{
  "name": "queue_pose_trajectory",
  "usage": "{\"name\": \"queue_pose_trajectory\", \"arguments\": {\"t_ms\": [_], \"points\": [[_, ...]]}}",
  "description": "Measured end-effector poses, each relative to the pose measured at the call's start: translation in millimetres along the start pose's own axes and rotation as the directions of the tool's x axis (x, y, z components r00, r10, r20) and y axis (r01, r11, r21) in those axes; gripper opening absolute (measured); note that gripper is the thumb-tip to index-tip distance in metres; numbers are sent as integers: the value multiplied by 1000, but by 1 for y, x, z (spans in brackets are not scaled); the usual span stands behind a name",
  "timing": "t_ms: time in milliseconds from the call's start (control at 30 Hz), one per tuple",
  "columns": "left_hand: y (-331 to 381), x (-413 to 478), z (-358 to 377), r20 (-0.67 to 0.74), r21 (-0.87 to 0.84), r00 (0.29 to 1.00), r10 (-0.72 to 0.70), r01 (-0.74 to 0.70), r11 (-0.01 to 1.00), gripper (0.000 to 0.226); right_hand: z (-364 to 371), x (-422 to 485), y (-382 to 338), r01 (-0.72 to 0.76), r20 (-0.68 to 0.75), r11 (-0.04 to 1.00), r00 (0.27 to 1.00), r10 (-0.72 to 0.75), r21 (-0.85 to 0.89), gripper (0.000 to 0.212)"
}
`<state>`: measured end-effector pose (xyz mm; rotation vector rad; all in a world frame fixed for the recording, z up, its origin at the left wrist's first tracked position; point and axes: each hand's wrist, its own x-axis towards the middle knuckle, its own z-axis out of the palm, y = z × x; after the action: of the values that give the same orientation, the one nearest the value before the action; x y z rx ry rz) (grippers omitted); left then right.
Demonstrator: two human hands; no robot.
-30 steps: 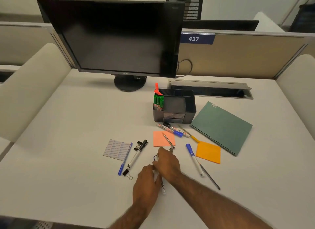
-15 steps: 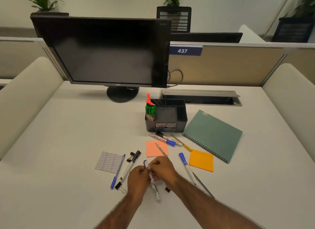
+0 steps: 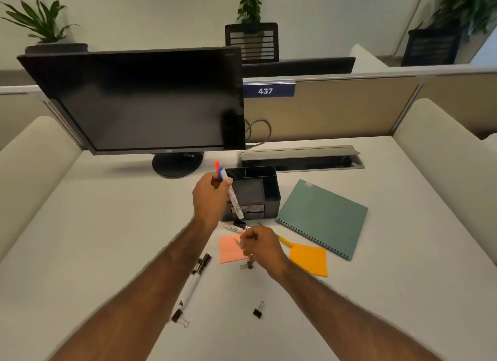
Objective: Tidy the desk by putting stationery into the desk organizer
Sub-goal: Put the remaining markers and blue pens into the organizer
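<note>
White table nearest carries a small black binder clip; just beyond, the right hand has moved over the pink sticky note, fingers curled, and I cannot tell whether it holds anything. Farther on, the left hand has lifted the white blue-capped marker and grips it beside the black plastic desk organizer, likely ready to drop in.

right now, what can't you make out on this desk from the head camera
Head view, the only one:
- Left part of the organizer: hidden behind the left hand and the marker it grips.
- What the right hand holds, if anything: its curled fingers cover it.
- Right edge of the pink note: under the right hand.
- Lettering on the marker: too small and blurred.
</note>
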<state>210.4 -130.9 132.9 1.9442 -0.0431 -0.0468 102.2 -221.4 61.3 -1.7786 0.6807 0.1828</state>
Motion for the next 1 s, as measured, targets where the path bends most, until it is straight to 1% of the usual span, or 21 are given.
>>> {"name": "queue_pose_trajectory", "arguments": {"t_ms": [100,200,367,500,700,800,1000], "points": [[27,28,19,34,-37,996,77,-75,996,19,-3,4,2,1,-32,1000,1000,-1,-8,9],[41,51,44,64,-53,994,84,-80,995,20,-2,6,8,6,-61,997,998,-11,-80,17],[45,73,81,77,19,989,126,-128,992,18,-5,8,20,28,-55,983,998,-38,-181,25],[39,82,98,81,46,991,109,-113,992,20,-15,10,29,12,-67,985,997,-24,-172,22],[26,95,102,46,107,995,86,-91,990,20,-39,12,44,-43,-123,987,992,23,-157,16],[20,101,99,51,107,997,56,-61,992,19,-50,9,51,-51,-148,986,989,27,-158,11],[25,98,88,4,127,997,81,-81,989,23,-61,4,61,-62,-184,973,983,21,-221,21]]}}
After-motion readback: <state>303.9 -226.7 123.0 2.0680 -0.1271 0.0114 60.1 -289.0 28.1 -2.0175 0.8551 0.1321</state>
